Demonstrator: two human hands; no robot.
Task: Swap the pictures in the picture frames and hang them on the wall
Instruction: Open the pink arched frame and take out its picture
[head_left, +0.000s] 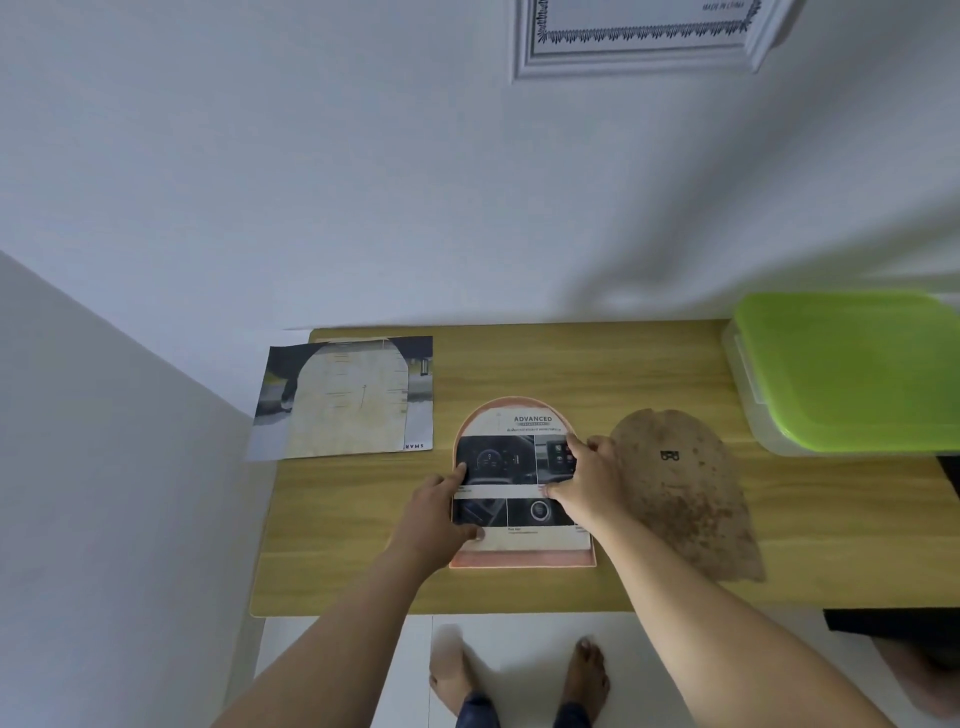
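An arch-shaped pink picture frame (519, 560) lies flat in the middle of the wooden table (649, 364). An arch-cut car-brochure picture (511, 457) headed "ADVANCED" lies in it. My left hand (441, 512) presses the picture's left edge with fingers and thumb. My right hand (587, 480) presses its right edge. A brown arch-shaped backing board (680, 488) lies just right of the frame. At the table's back left lies a rectangular brochure sheet (348, 397) with a pale arch-shaped piece on top of it. A white rectangular frame (639, 36) hangs on the wall above.
A clear plastic box with a green lid (852, 369) stands at the table's back right. White walls close in behind and on the left. My bare feet (519, 675) stand on a white floor below the table's front edge.
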